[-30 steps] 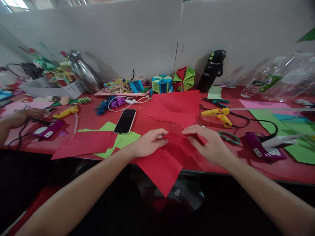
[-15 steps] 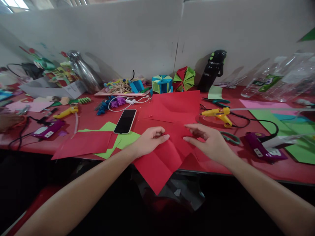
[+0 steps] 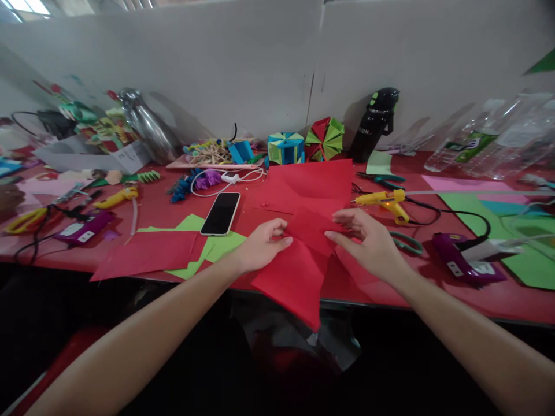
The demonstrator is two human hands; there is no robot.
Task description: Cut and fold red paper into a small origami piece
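Centrally, both hands on folded red paper [image 3: 299, 271] at near table edge, lower corner hanging past edge – left hand [image 3: 260, 245] curled, fingertips pinching paper's left side; right hand [image 3: 368, 242] with fingers half spread, pinching its right side. Black bottle [image 3: 375, 124] capped, contents hidden; clear plastic bottles [image 3: 489, 141] lying at far right, contents unclear. Phone [image 3: 221, 214] just left of hands – yellow glue gun [image 3: 385, 202] right

The red paper [image 3: 299, 271] has been folded narrower, its hanging point shorter; both hands have shifted slightly up the table.
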